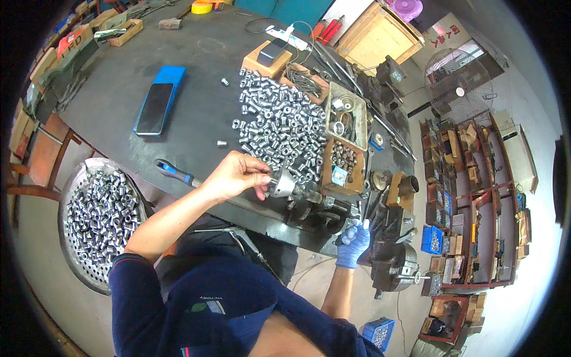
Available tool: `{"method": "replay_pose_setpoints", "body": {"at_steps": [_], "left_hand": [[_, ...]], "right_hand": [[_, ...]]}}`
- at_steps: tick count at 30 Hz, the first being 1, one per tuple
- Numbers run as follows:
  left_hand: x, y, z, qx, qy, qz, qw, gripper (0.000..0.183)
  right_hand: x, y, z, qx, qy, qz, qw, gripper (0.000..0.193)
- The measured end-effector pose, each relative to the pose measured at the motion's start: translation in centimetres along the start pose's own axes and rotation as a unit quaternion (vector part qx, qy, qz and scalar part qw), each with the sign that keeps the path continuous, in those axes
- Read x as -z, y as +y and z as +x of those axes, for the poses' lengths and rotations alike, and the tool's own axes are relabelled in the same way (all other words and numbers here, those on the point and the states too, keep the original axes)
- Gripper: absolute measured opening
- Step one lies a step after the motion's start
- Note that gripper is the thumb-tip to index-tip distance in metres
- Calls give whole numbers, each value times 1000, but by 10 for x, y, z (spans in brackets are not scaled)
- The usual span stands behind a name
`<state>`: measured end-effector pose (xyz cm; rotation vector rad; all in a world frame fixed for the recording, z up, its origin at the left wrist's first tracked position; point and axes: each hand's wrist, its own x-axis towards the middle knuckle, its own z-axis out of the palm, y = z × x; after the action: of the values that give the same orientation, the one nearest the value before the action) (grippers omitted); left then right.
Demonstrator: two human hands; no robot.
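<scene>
My left hand (237, 175) is bare and reaches over the bench edge, its thumb and fingers pinched together at the front of a round metal chuck (284, 183). Whatever sits between those fingertips is too small or hidden to make out. The chuck belongs to a dark bench-mounted fixture (318, 208) along the near edge. At that fixture's right end, my right hand (354, 239) wears a pale blue glove and has its fingers curled closed; what they grip is hidden. Beyond the chuck spreads a heap of shiny metal fittings (279, 122).
A perforated round tray (77, 256) of similar fittings stands at left. On the bench are a phone (156, 110), a blue-handled tool (172, 171), a parts box (344, 166) and a grey tray (351, 101). A vise (395, 265) stands right, shelves (470, 202) beyond it.
</scene>
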<state>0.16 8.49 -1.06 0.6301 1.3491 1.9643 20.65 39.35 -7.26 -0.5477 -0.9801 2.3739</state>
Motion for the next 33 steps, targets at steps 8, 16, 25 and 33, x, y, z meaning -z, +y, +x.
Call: {"method": "replay_pose_setpoints", "body": {"at_steps": [8, 16, 25, 33], "left_hand": [[-6, 2, 2, -8, 10, 18, 1000, 18], [0, 0, 5, -66, -36, 48, 996, 18], [-1, -4, 3, -66, 3, 45, 997, 15], [-8, -6, 7, -91, 6, 59, 994, 18]], "right_hand": [[-3, 13, 14, 76, 107, -61, 990, 29], [-3, -8, -11, 18, -41, 14, 999, 38], [-62, -58, 27, 77, -119, -5, 990, 45], [-16, -20, 114, 57, -54, -20, 997, 35]]}}
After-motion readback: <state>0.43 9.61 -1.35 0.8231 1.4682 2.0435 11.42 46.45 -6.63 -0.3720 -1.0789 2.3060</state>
